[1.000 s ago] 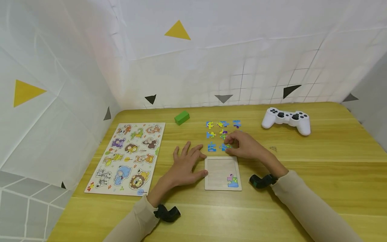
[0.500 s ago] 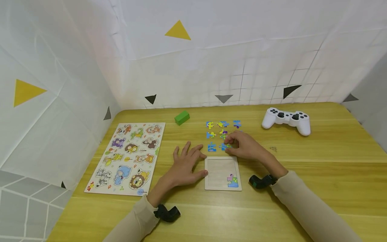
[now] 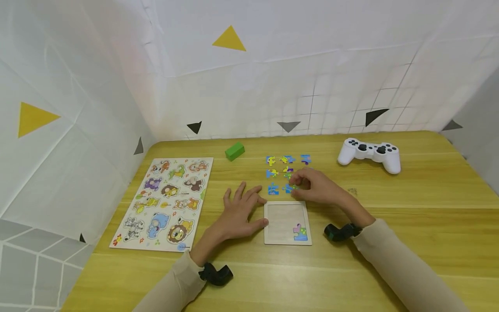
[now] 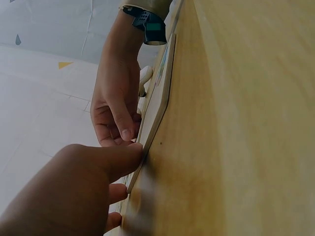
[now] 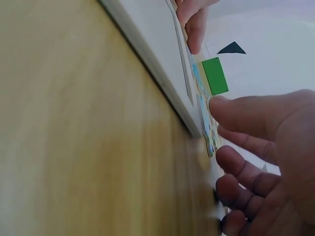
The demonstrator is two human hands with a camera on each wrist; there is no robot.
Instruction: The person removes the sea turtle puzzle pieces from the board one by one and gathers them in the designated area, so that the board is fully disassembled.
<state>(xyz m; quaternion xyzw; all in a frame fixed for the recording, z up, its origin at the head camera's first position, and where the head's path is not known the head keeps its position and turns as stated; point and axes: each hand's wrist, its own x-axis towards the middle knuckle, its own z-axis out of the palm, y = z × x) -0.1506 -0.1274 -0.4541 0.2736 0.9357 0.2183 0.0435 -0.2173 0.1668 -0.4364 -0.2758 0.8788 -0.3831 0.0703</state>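
Observation:
A small square puzzle tray [image 3: 286,216] with a pale rim lies in front of me; one joined purple, green and blue piece [image 3: 300,234] sits in its lower right corner. My left hand [image 3: 239,216] spreads its fingers at the tray's left side, thumb against the rim. Beyond the tray lie several loose jigsaw pieces [image 3: 273,189] in rough rows. My right hand [image 3: 315,186] hovers at their right edge with loosely curled fingers, its thumb near a blue and green piece [image 3: 287,188]. In the right wrist view, thumb and fingers stand apart, with nothing visible between them.
An animal picture board [image 3: 156,203] lies on the left of the wooden table [image 3: 351,277]. A green block [image 3: 234,151] stands behind, and a white game controller [image 3: 369,154] lies at the back right. White fabric walls enclose the table's back and sides.
Both hands and the puzzle pieces stay almost where they were. The right wrist and forearm have shifted very slightly to the right.

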